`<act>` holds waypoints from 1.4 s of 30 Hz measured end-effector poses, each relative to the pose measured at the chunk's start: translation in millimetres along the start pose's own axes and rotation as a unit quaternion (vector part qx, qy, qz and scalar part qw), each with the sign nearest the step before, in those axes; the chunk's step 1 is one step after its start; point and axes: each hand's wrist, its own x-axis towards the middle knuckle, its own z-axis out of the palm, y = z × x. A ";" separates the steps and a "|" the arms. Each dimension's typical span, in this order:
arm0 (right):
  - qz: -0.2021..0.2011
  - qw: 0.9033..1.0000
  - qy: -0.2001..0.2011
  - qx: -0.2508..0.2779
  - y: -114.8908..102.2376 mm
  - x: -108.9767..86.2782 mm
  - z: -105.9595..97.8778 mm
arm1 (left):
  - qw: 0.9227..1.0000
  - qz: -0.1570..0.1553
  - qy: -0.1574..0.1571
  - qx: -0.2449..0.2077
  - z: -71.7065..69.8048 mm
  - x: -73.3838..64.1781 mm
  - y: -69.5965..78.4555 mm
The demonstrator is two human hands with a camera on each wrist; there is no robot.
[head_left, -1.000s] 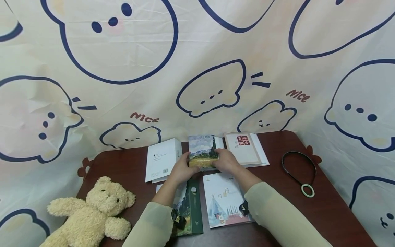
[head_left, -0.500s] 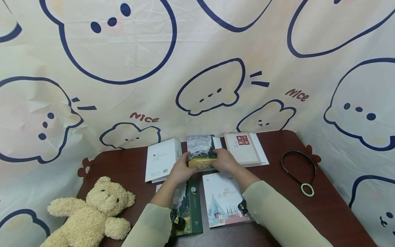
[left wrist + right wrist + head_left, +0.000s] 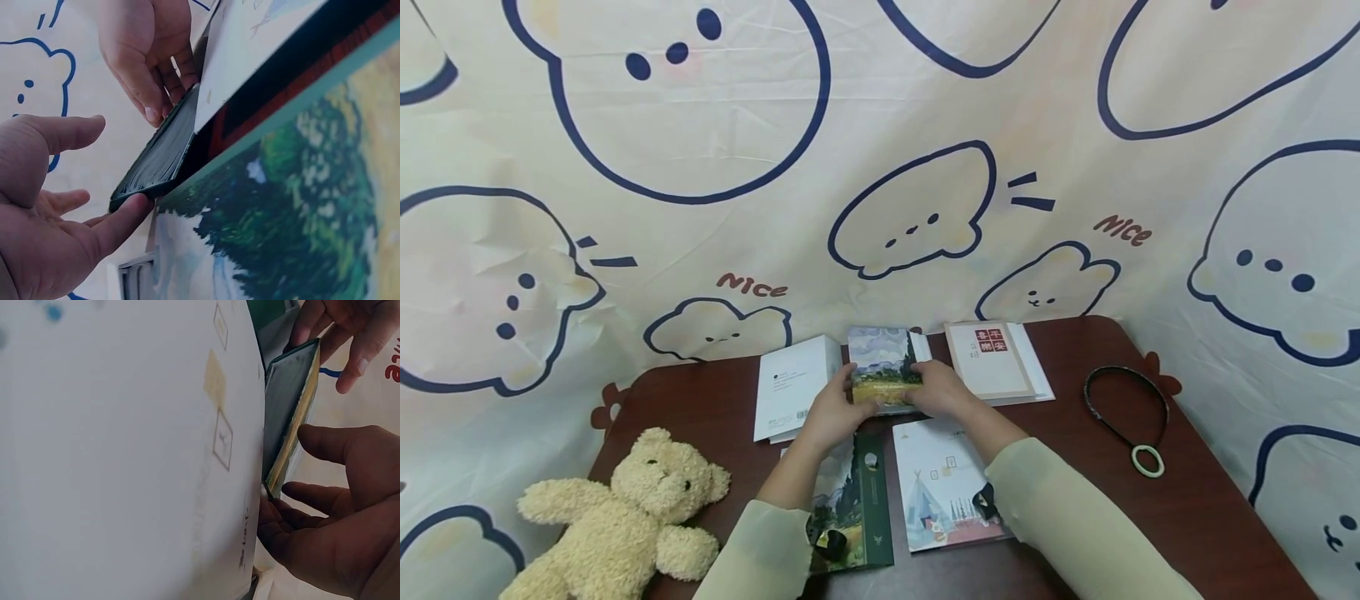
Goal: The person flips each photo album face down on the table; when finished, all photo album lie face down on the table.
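A small book (image 3: 880, 354) with a painted landscape cover lies at the back middle between my hands. My left hand (image 3: 835, 410) touches its left side; in the left wrist view a finger presses the book's lower corner while the thumb (image 3: 69, 131) stands raised off the cover. My right hand (image 3: 942, 390) grips the right side, its thumb (image 3: 328, 442) against the cover and fingers curled under the corner in the right wrist view. A pale item shows along the book's right edge. Nearer me are a green-spined painted book (image 3: 874, 500) and a white tent-print book (image 3: 925, 475).
A white book (image 3: 790, 387) stands left, and a cream book with red characters (image 3: 988, 358) lies right, both at the table's (image 3: 1210, 500) back. A teddy bear (image 3: 640, 517) sits at left, a black cord with a pale ring (image 3: 1147, 461) at right. Printed fabric (image 3: 895, 108) hangs behind.
Both hands and the small landscape book have shifted slightly left. The other books, bear and cord stay put.
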 end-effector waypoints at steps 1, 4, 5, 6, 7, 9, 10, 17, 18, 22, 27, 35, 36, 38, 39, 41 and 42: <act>-0.004 1.000 0.000 0.000 -1.0 -0.6 -0.2 | 1.000 0.004 0.003 0.000 -1.0 -0.5 0.6; -0.014 1.000 -0.001 0.000 -3.1 -0.7 -0.3 | 1.000 0.014 0.012 -0.004 -3.9 -1.9 2.1; -0.016 1.000 -0.002 0.003 -3.5 -0.6 -0.4 | 1.000 0.015 0.015 -0.007 -4.7 -2.2 2.4; -0.018 1.000 -0.003 0.003 -3.8 -0.5 -0.2 | 1.000 0.016 0.016 -0.010 -5.5 -2.6 2.7; -0.018 1.000 -0.004 0.005 -4.3 -0.5 -0.2 | 1.000 0.017 0.017 -0.013 -6.2 -3.1 3.2; -0.020 1.000 -0.006 0.008 -4.5 -0.2 -0.1 | 1.000 0.015 0.018 -0.018 -7.7 -4.1 4.2; -0.021 1.000 -0.008 0.010 -4.9 -0.3 0.0 | 1.000 0.014 0.019 -0.019 -8.5 -4.6 4.8; -0.025 0.998 -0.018 0.048 -5.2 0.1 -0.3 | 0.999 0.024 0.034 -0.027 -13.7 -6.6 6.8; -0.027 0.998 -0.019 0.056 -5.0 0.5 -0.5 | 0.999 0.028 0.037 -0.029 -14.5 -6.6 7.0; -0.043 0.996 -0.022 0.071 -3.8 1.9 -0.1 | 0.998 0.033 0.044 -0.039 -17.6 -7.2 7.8; -0.043 0.996 -0.026 0.079 -4.9 2.2 1.1 | 0.997 0.034 0.050 -0.049 -20.6 -7.8 9.1; -0.041 0.992 -0.035 0.113 -7.0 0.4 5.1 | 0.995 0.043 0.070 -0.057 -23.7 -9.2 11.9; -0.040 0.991 -0.037 0.120 -7.2 -0.2 5.4 | 0.995 0.044 0.071 -0.057 -24.0 -9.1 12.0; -0.032 0.989 -0.041 0.136 -8.0 -1.6 5.2 | 0.995 0.047 0.072 -0.056 -24.3 -8.5 12.3; -0.028 0.989 -0.044 0.141 -8.3 -2.1 5.2 | 0.995 0.049 0.072 -0.056 -24.6 -8.5 12.8; -0.021 0.986 -0.052 0.159 -9.0 -3.2 5.1 | 0.995 0.050 0.072 -0.056 -24.9 -8.3 13.2; -0.019 0.984 -0.057 0.167 -9.3 -3.5 4.9 | 0.995 0.050 0.071 -0.056 -25.0 -8.2 13.4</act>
